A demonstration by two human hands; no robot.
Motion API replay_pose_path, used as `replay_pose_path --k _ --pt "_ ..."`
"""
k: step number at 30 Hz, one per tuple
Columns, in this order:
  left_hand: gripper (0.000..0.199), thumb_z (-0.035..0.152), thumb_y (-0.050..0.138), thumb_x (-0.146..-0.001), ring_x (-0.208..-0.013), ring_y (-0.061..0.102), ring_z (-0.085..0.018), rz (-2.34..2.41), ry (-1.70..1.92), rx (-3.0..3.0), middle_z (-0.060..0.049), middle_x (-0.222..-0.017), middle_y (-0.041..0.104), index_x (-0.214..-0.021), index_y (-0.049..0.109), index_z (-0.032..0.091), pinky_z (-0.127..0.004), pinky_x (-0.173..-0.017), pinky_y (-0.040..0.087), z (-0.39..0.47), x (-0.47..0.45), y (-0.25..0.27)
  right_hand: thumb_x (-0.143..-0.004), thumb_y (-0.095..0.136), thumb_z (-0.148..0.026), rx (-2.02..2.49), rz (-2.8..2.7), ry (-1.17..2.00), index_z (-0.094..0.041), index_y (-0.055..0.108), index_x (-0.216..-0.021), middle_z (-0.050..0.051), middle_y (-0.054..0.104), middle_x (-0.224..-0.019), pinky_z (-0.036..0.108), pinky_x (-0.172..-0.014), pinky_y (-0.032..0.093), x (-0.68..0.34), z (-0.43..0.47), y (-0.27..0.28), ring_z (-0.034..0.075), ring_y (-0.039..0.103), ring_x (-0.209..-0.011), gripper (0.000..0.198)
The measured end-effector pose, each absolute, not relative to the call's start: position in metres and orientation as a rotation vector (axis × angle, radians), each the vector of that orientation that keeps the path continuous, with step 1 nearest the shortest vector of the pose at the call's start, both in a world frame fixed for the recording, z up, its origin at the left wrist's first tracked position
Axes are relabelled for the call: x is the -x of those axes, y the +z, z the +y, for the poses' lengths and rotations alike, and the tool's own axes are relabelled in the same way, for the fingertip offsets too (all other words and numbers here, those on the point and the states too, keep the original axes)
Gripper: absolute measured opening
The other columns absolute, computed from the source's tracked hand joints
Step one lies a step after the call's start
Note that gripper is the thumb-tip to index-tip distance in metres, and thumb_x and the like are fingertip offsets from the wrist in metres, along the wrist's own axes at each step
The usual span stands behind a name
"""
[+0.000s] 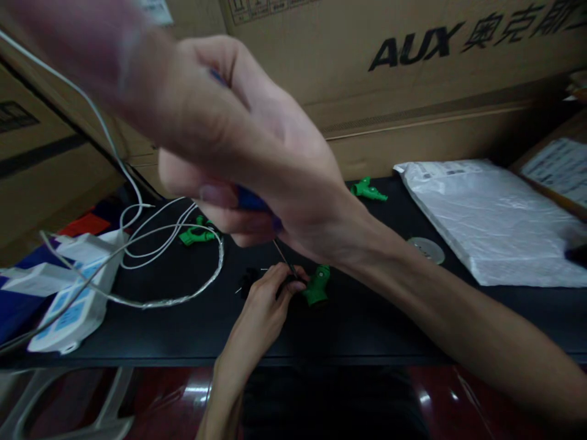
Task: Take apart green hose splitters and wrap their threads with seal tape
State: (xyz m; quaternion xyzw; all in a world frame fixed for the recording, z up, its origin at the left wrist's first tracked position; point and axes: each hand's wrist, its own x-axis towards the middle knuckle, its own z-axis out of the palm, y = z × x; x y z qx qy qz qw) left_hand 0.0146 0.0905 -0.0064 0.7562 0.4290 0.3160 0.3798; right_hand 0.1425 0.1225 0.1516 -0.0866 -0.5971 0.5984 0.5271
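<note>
My right hand, large and partly blurred near the camera, is closed round the blue handle of a screwdriver. Its thin metal shaft slants down to the fingers of my left hand. Those fingers are closed on a green plastic part low on the dark table, with a small dark piece at the fingertips. Where the screwdriver's tip meets the work is hidden. Beside my left hand are small black parts and thin metal pins or screws.
More green plastic parts lie farther back, one near the white cables. A white power strip stands at left. At right are a clear round lid and a white padded package. Cardboard boxes wall the back.
</note>
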Motion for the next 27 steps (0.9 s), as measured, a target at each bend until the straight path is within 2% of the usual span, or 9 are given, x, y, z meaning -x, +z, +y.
replay_pose_path --k 5,9,13,15,18,20,23,27 --pt "0.016 0.013 0.052 -0.103 -0.097 0.065 -0.016 1.092 0.800 -1.925 0.000 -0.102 0.069 -0.100 0.065 0.022 -0.028 -0.090 0.046 0.090 -0.015 -0.004 -0.107 0.026 -0.060 0.050 -1.557 1.315 -0.025 0.032 -0.088 -0.009 0.041 -0.073 0.015 -0.042 0.029 -0.147 0.125 0.148 0.003 0.038 -0.050 0.041" --pt "0.015 0.015 0.052 -0.104 -0.100 0.065 -0.016 1.082 0.803 -1.948 0.001 -0.103 0.070 -0.101 0.065 0.023 -0.028 -0.092 0.046 0.090 -0.014 -0.006 -0.110 0.019 -0.052 0.103 -1.693 1.467 -0.025 0.031 -0.086 -0.010 0.035 -0.066 0.016 -0.043 0.030 -0.157 0.132 0.156 0.005 0.027 -0.048 0.038" --pt "0.015 0.015 0.053 -0.104 -0.101 0.065 -0.016 1.079 0.807 -1.954 0.000 -0.104 0.070 -0.102 0.065 0.023 -0.029 -0.093 0.046 0.090 -0.014 -0.007 -0.113 0.017 -0.037 0.221 -1.594 1.513 -0.025 0.034 -0.090 -0.011 0.029 -0.060 0.014 -0.036 0.022 -0.153 0.131 0.157 0.004 0.019 -0.040 0.031" --pt "0.015 0.014 0.053 -0.104 -0.101 0.065 -0.016 1.080 0.804 -1.944 0.000 -0.104 0.070 -0.103 0.066 0.023 -0.029 -0.093 0.046 0.090 -0.015 -0.006 -0.114 0.012 -0.028 0.184 -1.522 1.526 -0.026 0.032 -0.091 -0.011 0.033 -0.063 0.014 -0.036 0.022 -0.149 0.133 0.152 0.004 0.024 -0.038 0.030" --pt "0.015 0.014 0.054 -0.104 -0.100 0.065 -0.016 1.081 0.813 -1.943 0.000 -0.103 0.070 -0.102 0.066 0.023 -0.028 -0.092 0.046 0.090 -0.015 -0.005 -0.114 0.013 -0.027 0.044 -1.480 1.496 -0.026 0.031 -0.092 -0.012 0.041 -0.071 0.012 -0.041 0.031 -0.147 0.136 0.146 0.002 0.040 -0.043 0.029" --pt "0.015 0.014 0.054 -0.103 -0.100 0.065 -0.016 1.082 0.821 -1.949 0.000 -0.104 0.070 -0.102 0.066 0.022 -0.029 -0.092 0.046 0.090 -0.015 -0.005 -0.114 0.016 -0.025 0.038 -1.492 1.516 -0.025 0.034 -0.093 -0.011 0.044 -0.076 0.012 -0.044 0.035 -0.149 0.137 0.146 0.002 0.046 -0.049 0.028" --pt "0.015 0.014 0.054 -0.103 -0.101 0.066 -0.017 1.082 0.822 -1.947 -0.001 -0.104 0.071 -0.102 0.067 0.022 -0.030 -0.094 0.046 0.090 -0.015 -0.005 -0.114 0.010 -0.023 0.125 -1.588 1.603 -0.023 0.038 -0.089 -0.009 0.043 -0.073 0.015 -0.043 0.037 -0.155 0.135 0.155 0.005 0.040 -0.048 0.038" --pt "0.015 0.014 0.054 -0.103 -0.100 0.065 -0.017 1.091 0.818 -1.948 0.000 -0.103 0.070 -0.102 0.067 0.022 -0.029 -0.094 0.046 0.090 -0.015 -0.006 -0.113 0.006 -0.032 0.265 -1.707 1.604 -0.023 0.045 -0.089 -0.008 0.035 -0.062 0.015 -0.039 0.031 -0.154 0.132 0.161 0.007 0.030 -0.044 0.047"
